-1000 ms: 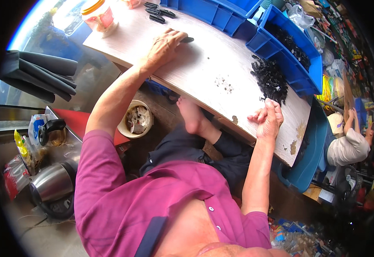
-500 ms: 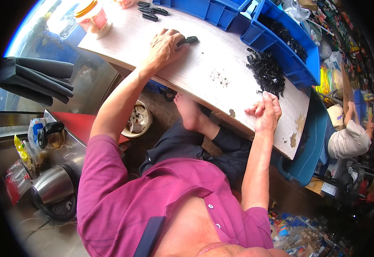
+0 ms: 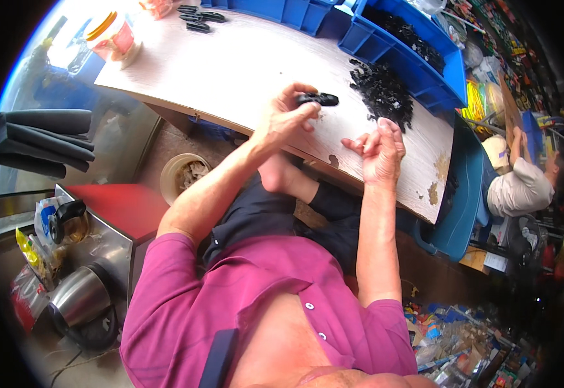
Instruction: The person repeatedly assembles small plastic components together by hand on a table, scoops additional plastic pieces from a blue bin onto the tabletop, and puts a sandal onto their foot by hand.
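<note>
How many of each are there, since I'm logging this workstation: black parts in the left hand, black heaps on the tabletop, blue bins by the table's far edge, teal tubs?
Black part in the left hand: 1
Black heap: 1
Blue bins, one cut off by the picture's edge: 2
Teal tub: 1
Total: 5

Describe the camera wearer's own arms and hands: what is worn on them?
The left hand and right hand are bare, with no gloves; both forearms are uncovered, and I see no watch or bracelet. The left sleeve and right sleeve are short, magenta-purple, ending near the elbows, and belong to a matching shirt with pale buttons.
</note>
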Tool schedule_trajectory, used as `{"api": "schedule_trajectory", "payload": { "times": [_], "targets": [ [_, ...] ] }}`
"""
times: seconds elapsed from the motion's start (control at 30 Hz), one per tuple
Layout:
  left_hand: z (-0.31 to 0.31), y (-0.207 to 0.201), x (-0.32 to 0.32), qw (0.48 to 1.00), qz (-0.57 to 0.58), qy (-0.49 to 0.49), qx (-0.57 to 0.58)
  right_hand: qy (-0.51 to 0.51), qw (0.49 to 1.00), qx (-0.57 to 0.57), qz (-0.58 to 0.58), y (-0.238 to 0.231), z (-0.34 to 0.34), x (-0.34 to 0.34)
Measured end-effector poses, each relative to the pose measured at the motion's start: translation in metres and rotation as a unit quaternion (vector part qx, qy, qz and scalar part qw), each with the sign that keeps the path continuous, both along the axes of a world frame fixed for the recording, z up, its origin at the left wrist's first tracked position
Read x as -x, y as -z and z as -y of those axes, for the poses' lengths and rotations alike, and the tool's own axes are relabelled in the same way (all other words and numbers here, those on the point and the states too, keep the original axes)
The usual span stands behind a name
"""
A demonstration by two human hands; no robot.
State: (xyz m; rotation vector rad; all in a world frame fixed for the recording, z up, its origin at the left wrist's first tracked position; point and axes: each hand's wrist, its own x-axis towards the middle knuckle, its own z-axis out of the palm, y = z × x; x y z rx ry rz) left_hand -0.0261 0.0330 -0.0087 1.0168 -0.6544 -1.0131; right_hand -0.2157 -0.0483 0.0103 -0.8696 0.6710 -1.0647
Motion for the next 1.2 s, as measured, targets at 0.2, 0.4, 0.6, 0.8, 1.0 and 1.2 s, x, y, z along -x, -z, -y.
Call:
{"api": "schedule_trajectory", "payload": {
  "times": [0.2, 0.4, 0.6, 0.8, 1.0, 1.2],
  "targets": [
    [0.005, -0.015, 0.053, 0.989, -0.069, 0.126, -0.045, -0.003, 0.999, 0.035, -0.007, 0.006, -0.002, -0.001],
    [0.012, -0.020, 0.060, 0.986, -0.092, 0.134, -0.027, -0.022, 0.999, -0.018, -0.029, 0.006, -0.002, 0.005],
    [0.016, -0.018, 0.063, 0.990, -0.090, 0.101, -0.039, -0.038, 0.997, -0.016, -0.060, 0.003, 0.000, 0.007],
    [0.024, -0.019, 0.066, 0.990, -0.112, 0.044, -0.070, -0.034, 0.995, -0.009, -0.092, 0.002, 0.001, 0.002],
    [0.022, -0.023, 0.063, 0.990, -0.099, 0.025, -0.097, -0.045, 0.985, 0.023, -0.165, -0.002, 0.003, 0.000],
    [0.019, -0.020, 0.059, 0.985, -0.144, 0.074, -0.058, -0.018, 0.988, 0.031, -0.150, 0.003, -0.008, -0.008]
  ]
}}
